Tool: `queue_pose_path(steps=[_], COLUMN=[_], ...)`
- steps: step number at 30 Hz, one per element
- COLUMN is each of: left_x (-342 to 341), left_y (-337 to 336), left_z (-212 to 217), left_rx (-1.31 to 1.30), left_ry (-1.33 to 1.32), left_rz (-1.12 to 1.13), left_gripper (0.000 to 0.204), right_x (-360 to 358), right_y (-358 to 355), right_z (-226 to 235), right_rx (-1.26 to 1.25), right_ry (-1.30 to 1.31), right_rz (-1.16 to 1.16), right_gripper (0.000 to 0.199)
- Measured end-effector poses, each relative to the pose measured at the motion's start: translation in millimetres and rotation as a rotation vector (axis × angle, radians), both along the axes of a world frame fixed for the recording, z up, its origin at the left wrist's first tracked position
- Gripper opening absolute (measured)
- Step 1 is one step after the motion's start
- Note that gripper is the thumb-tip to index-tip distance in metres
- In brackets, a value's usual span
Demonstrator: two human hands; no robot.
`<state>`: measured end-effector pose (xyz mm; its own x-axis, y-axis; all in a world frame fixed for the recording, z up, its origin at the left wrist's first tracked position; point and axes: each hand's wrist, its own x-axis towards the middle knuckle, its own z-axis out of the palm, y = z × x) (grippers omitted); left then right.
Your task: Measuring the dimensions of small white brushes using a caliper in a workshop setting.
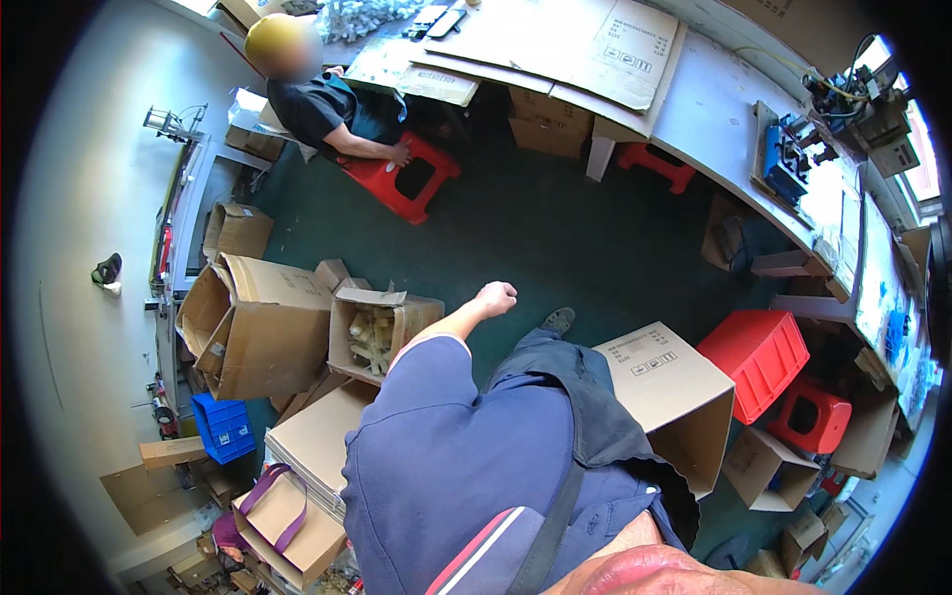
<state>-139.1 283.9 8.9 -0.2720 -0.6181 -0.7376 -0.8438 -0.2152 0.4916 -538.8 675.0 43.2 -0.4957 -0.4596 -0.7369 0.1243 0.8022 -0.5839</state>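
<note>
Cardboard box (418, 315) of yellowish pieces (372, 339) is sitting lower left of the left hand (496, 297), apart; fingers are hanging curled, can't tell if empty; right hand isn't showing.

Daylight from the upper-right window (920, 149) bleaches the surface (835, 213) beside it; the green floor (476, 228) is dim. Fisheye distortion curves the pale wall (79, 248) toward black corners, and blur hides the co-worker's face (296, 52).

Carton (409, 319) left of left hand (495, 297)
</note>
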Motion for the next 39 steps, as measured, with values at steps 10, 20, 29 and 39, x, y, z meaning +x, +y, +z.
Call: queue_pose_path(steps=[10, 20, 29, 39], left_x=[15, -112, -394, -649], left_y=[62, 219, 244, 311], left_z=[-30, -111, -15, -62], left_rx=[-0.146, -0.083, 0.263, 0.558], left_ry=[-0.191, 0.015, 0.098, -0.089], left_rz=[-0.179, -0.7, -0.513, -0.579], left_gripper=[0.022, 0.039, 0.037, 0.018], right_x=[-29, -13, -53, -164], right_y=[118, 374, 486, 644], right_z=[8, -40, 28, 91], right_rx=[-0.01, -0.108, -0.112, -0.183], right_ry=[0.174, -0.241, 0.168, 0.689], right_rz=[0.067, -2.067, -2.052, -1.856], right_gripper=[0.018, 0.005, 0.008, 0.015])
